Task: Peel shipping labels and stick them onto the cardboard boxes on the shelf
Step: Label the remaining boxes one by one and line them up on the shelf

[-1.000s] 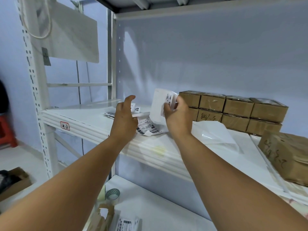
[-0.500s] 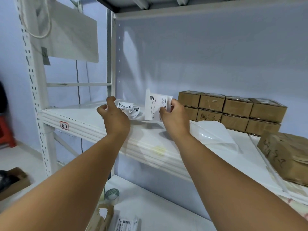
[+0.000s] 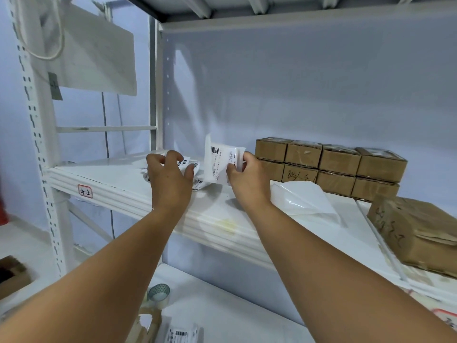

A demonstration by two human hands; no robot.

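Observation:
My right hand (image 3: 248,175) pinches the right edge of a white shipping label (image 3: 217,162) with a barcode and holds it upright above the white shelf (image 3: 118,189). My left hand (image 3: 169,180) hovers over a loose pile of labels (image 3: 197,185) on the shelf. Its fingers are loosely curled and spread, and no label sits clearly in its grip. To the right, small cardboard boxes (image 3: 331,164) stand against the back wall in two stacked rows. A larger cardboard box (image 3: 415,231) with handwriting sits at the far right.
A glossy peeled backing sheet (image 3: 304,203) lies on the shelf in front of the small boxes. On the lower shelf are a roll of clear tape (image 3: 159,293) and another label (image 3: 180,335). A perforated upright post (image 3: 42,144) stands at the left.
My left hand has let the strip of labels drop to the pile and moved right toward the held label. My right hand keeps the label upright, almost where it was.

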